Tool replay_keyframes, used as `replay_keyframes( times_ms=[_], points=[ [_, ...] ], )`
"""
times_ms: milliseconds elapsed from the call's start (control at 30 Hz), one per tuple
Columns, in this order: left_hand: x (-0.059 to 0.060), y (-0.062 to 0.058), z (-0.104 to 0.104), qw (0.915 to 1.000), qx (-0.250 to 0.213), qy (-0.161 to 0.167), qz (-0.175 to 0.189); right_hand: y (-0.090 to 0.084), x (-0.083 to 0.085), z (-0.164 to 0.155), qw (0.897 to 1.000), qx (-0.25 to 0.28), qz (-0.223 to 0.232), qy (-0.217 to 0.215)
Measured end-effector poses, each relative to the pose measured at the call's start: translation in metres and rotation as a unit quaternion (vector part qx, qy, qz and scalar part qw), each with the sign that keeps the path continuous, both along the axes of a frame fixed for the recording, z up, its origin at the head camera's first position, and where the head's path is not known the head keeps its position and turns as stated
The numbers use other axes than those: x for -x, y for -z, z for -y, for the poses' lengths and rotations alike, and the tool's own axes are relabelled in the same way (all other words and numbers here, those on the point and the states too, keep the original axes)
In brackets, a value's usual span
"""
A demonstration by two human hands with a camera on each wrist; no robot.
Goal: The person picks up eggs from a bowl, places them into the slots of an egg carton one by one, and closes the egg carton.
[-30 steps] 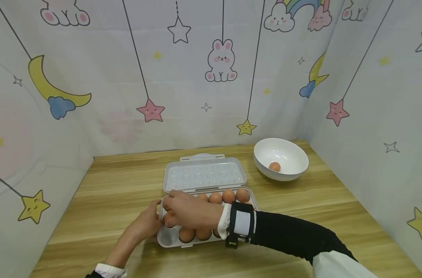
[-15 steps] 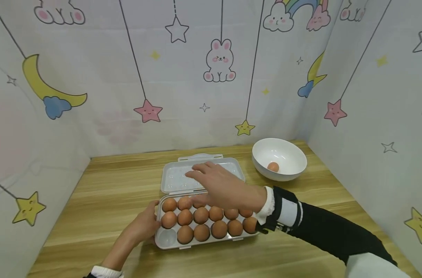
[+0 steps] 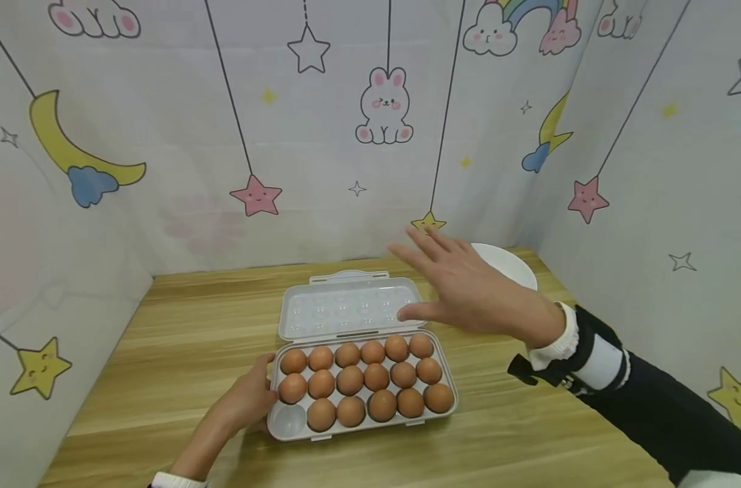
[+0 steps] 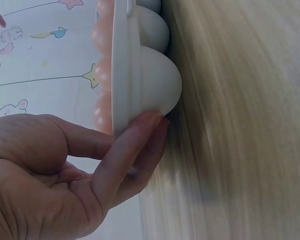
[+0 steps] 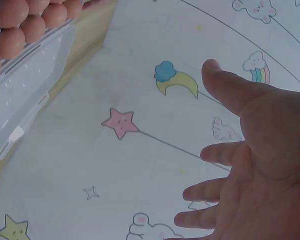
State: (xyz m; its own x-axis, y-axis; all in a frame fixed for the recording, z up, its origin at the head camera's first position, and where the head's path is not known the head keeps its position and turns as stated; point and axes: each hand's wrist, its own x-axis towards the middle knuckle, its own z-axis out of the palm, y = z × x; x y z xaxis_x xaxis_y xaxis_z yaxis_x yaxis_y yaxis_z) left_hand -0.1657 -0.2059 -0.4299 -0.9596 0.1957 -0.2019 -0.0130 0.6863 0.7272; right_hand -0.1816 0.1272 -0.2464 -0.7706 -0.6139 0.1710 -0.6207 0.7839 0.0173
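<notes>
A white plastic egg tray [image 3: 449, 413] lies on the wooden table, filled with several brown eggs [image 3: 350, 379]; its front-left cell [image 3: 289, 420] holds none. The clear lid [image 3: 339, 308] lies folded back behind it. My left hand [image 3: 257, 396] grips the tray's left edge, thumb on the rim. The left wrist view shows its fingers [image 4: 135, 150] pressed under the tray's rim [image 4: 122, 75]. My right hand [image 3: 462, 288] hovers open and holds nothing, fingers spread, above the lid's right end and in front of a white bowl [image 3: 513, 266]. Its palm [image 5: 260, 165] faces the wall.
The bowl stands at the back right, mostly hidden by my right hand. Papered walls with stars and rabbits close in the table [image 3: 193, 339] at the back and on both sides. Bare wood shows left of the tray and along the front edge.
My right hand has lifted off the eggs at the tray's left end and swung up and right, past the lid towards the bowl, now hiding the bowl's egg. The left hand stayed on the tray.
</notes>
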Motion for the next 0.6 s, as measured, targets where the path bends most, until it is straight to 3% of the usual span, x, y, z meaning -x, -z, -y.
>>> replay_keyframes(
  times_ms=[200, 600],
  points=[
    [0.001, 0.001, 0.0, 1.0, -0.003, 0.001, 0.003, -0.011, 0.005, -0.029, 0.998, -0.002, -0.014, 0.055],
    [0.001, -0.001, -0.002, 0.9999, -0.002, 0.001, 0.012, -0.008, 0.024, -0.078, 0.992, 0.004, 0.03, 0.127]
  ],
)
